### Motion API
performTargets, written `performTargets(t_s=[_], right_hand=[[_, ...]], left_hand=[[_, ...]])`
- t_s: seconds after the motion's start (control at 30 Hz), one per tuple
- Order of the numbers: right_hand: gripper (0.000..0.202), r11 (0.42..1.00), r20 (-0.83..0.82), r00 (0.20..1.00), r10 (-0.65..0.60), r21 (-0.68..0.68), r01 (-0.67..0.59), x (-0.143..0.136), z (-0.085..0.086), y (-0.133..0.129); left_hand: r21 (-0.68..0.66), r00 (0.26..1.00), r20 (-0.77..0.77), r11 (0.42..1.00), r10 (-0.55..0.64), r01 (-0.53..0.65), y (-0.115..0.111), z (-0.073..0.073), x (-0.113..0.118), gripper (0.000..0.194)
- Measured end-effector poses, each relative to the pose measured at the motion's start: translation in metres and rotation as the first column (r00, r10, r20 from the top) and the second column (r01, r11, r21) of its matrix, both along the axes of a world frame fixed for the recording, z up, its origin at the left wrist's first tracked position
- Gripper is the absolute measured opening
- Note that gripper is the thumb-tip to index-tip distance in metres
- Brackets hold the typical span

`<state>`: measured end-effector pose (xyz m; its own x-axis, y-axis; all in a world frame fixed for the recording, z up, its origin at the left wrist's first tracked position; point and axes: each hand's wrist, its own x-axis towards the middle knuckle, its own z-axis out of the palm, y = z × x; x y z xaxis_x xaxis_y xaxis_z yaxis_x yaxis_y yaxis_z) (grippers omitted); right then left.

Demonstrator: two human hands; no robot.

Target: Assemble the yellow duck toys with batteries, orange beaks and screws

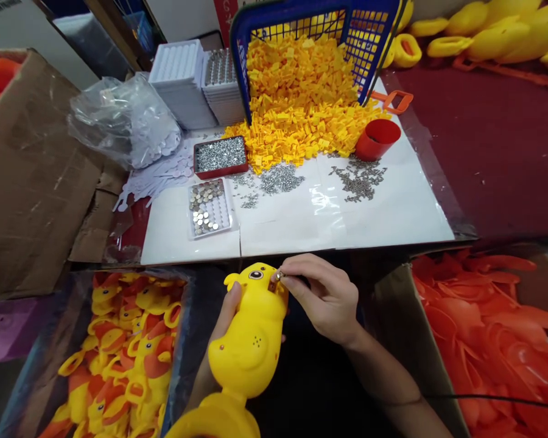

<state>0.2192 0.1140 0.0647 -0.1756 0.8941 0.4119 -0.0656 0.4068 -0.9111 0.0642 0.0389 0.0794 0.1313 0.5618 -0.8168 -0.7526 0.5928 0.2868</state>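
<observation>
My left hand (227, 313) is wrapped round a yellow plastic duck toy (251, 340) from behind and the left. The toy's head points away from me, with one printed eye and a small open slot showing. Between thumb and fingertips, my right hand (326, 295) pinches small shiny button cells (280, 275) right at that slot; how many cannot be told. Beyond the hands, a white tray (229, 207) on the table holds loose button cells. Behind it, a red tin (221, 173) is full of small silver screws.
A blue basket (240, 67) spills yellow plastic pieces (301, 128). A red cup (378, 141) stands beside scattered screws (358, 182). White trays (182, 91) are stacked behind a plastic bag (114, 115). Boxes flank me: finished-looking ducks (128, 347) left, orange parts (493, 328) right.
</observation>
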Motion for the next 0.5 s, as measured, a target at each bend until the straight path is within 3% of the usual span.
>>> performTargets(t_s=[0.1, 0.23, 0.33, 0.5], right_hand=[[0.025, 0.999, -0.001, 1.0, 0.023, 0.023, -0.023, 0.004, 0.002, -0.001], [0.029, 0.998, -0.016, 0.998, 0.061, -0.007, -0.061, 0.007, 0.006, -0.005], [0.026, 0.997, 0.011, 0.997, 0.077, -0.002, -0.077, 0.006, 0.008, -0.008], [0.028, 0.991, 0.1, 0.994, 0.034, 0.123, -0.046, 0.001, 0.008, -0.01]], left_hand=[[-0.053, 1.0, -0.029, 0.999, -0.002, 0.0, -0.006, 0.003, 0.003, 0.058], [0.115, 0.973, -0.186, 0.987, 0.135, -0.114, -0.006, 0.009, 0.005, 0.069], [0.132, 0.969, -0.2, 0.984, 0.147, -0.122, -0.001, 0.008, 0.006, 0.062], [0.148, 0.951, -0.18, 0.963, 0.25, -0.225, 0.003, 0.0, 0.012, 0.058]])
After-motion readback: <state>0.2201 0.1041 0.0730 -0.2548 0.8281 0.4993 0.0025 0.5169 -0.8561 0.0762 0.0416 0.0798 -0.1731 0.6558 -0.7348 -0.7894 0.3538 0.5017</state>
